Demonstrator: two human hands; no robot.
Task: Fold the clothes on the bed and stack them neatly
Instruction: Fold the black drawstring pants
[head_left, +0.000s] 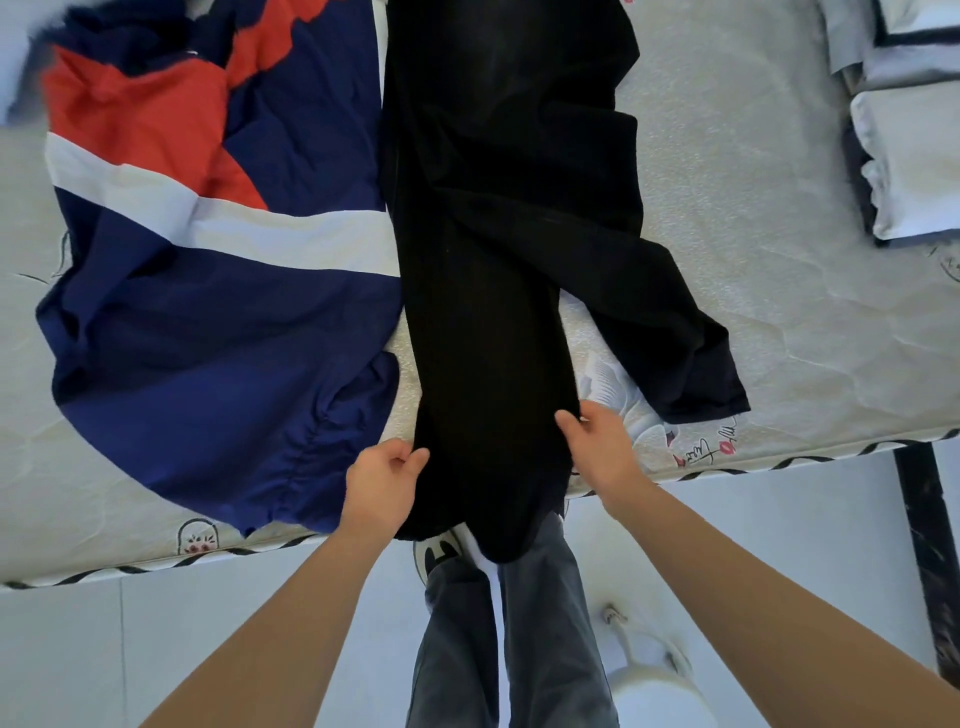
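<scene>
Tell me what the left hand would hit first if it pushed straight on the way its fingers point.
The left hand already pinches the black garment; pushed onward it would probably meet only more of that cloth, though depth is unclear.

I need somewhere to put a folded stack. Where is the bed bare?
Bare mattress lies between the black garment and the white folded pile at the right edge. A thin strip runs along the near edge below the blue jacket. The left half is covered, and both hands grip the garment.
</scene>
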